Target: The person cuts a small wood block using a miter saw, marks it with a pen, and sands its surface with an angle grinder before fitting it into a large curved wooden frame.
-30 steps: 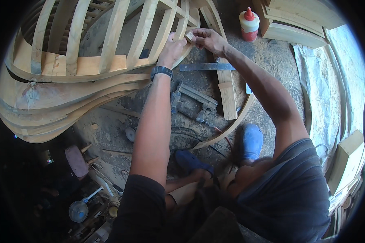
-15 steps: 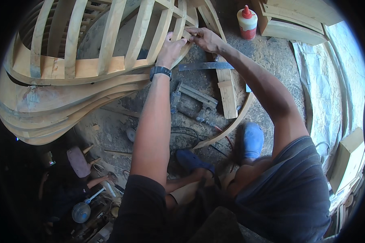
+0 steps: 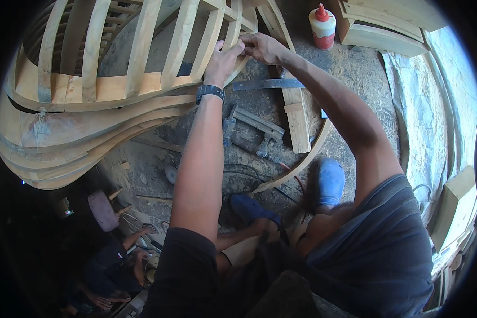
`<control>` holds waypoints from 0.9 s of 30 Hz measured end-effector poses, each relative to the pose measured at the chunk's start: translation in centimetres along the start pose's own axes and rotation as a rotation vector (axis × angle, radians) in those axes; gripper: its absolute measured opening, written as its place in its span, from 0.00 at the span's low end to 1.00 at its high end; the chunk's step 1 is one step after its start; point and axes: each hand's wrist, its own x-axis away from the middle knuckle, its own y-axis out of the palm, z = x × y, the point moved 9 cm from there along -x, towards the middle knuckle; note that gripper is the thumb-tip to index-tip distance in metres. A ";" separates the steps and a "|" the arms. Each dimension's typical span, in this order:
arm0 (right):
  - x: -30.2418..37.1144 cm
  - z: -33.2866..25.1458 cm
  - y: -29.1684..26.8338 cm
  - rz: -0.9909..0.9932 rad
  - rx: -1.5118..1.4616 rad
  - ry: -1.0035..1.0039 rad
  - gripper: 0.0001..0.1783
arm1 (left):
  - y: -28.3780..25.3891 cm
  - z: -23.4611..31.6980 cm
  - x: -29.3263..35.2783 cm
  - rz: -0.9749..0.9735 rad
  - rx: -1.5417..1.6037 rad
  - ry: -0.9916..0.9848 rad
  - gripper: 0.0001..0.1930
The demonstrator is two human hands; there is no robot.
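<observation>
Head view first: where are both hands?

"From my end, the left hand (image 3: pixel 221 64) lies at the right end of the slatted wooden frame (image 3: pixel 140 58), fingers partly curled at a narrow slat (image 3: pixel 233 27), thumb reaching right. I can't tell how firmly it holds on. The right hand (image 3: pixel 261 49) comes in from the right, fingers bent and drawn together, tips meeting the left thumb. Whatever sits between those tips is hidden from me."

"And the relation that matters?"

"The frame spreads left and far from where the hands meet. The slat's long axis runs near to far, its far end leaning slightly right, while the right hand comes in roughly across it. I judge the left hand nearer the slat, the right just beside."

"What else do I have around them?"

"Glue bottle (image 3: pixel 322 33) on the far right, well apart. Nearer than the hands, a metal strip (image 3: pixel 265 84) reaches across a plank (image 3: pixel 298 124), and a nail gun (image 3: pixel 257 124) rests on the floor (image 3: pixel 355 106) right of the left forearm."
</observation>
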 end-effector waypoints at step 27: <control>0.4 -0.3 -0.2 0.048 0.198 -0.121 0.19 | -0.4 1.4 1.1 0.216 -0.105 0.265 0.22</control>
